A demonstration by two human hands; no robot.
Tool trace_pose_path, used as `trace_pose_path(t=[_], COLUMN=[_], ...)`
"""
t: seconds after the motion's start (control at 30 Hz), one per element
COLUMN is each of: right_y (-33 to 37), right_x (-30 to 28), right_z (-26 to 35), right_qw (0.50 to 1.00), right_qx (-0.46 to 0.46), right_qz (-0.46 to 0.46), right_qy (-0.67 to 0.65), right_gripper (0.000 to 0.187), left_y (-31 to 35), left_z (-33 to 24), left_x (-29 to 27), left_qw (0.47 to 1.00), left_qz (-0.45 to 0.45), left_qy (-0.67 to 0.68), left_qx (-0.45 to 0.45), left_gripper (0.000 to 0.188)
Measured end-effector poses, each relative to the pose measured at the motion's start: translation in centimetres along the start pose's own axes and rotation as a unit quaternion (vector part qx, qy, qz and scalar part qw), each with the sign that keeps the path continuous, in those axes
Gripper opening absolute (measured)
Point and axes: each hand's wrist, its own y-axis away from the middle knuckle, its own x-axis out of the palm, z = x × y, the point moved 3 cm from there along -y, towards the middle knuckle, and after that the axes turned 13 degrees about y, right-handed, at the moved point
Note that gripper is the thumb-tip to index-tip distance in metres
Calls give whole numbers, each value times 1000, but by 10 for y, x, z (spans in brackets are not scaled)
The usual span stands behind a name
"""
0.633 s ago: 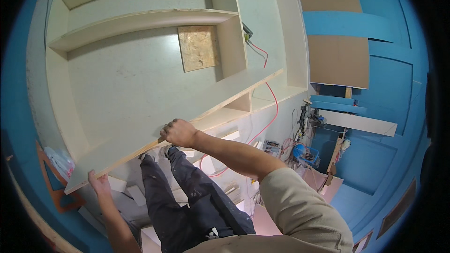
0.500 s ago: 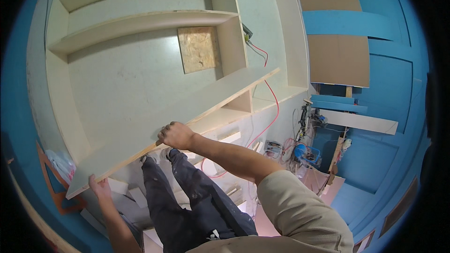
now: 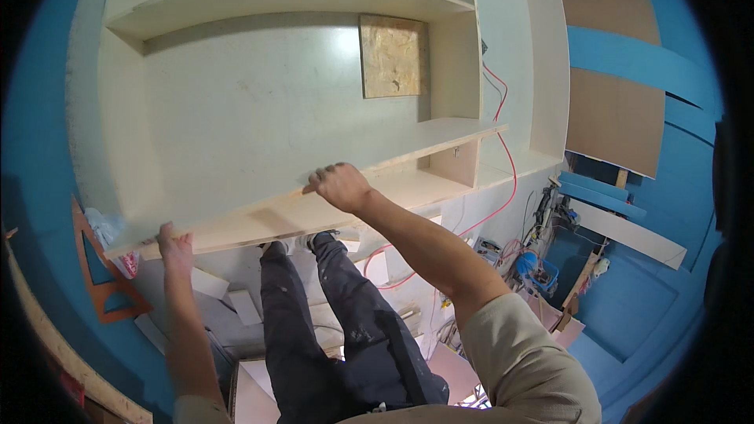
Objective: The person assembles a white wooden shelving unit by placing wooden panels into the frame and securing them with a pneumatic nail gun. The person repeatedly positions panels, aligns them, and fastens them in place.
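A long pale board [image 3: 440, 135] with a raw wood edge lies slantwise across the near part of a large, pale cabinet frame [image 3: 314, 0]. My right hand [image 3: 339, 186] has its fingers wrapped over the board's near edge around mid-length. At the board's left end, my left hand [image 3: 174, 245] grips the same edge, thumb on top; its other fingers are mostly hidden. The board's right end reaches over an upright divider [image 3: 454, 163]. Beneath the board, the frame's near side panel [image 3: 393, 198] shows.
A square chipboard piece [image 3: 394, 56] rests inside the frame. One red hose [image 3: 514, 169] curves past its right side. Tools and a blue crate [image 3: 538, 271] crowd the floor at right, near blue panels [image 3: 628, 51]. An orange triangular frame [image 3: 98, 267] and plastic bag [image 3: 106, 228] stand left.
The board has swung to a shallower slant and lies more within the frame, both hands still on it. The whole view has shifted, with the cabinet appearing farther right.
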Motion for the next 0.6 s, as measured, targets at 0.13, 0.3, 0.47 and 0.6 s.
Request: trace_pose_path(t=[0.13, 0.3, 0.47, 0.6], right_y=[-35, -73, -101, -118], right_x=[21, 59, 70, 90], right_z=[-18, -42, -58, -62], right_qw=[999, 994, 992, 986], right_qx=[32, 84, 119, 162], right_qz=[-14, -68, -47, -41], right_qy=[-7, 14, -6, -16], right_gripper=[20, 24, 20, 20], left_y=[-92, -111, -160, -199], left_z=[-8, 13, 15, 18], left_x=[-4, 88, 108, 104], left_qw=[996, 997, 997, 996], left_qz=[90, 58, 57, 67], left_qy=[-16, -36, -48, -55], left_qx=[-16, -26, -22, -36], left_gripper=[17, 20, 20, 19])
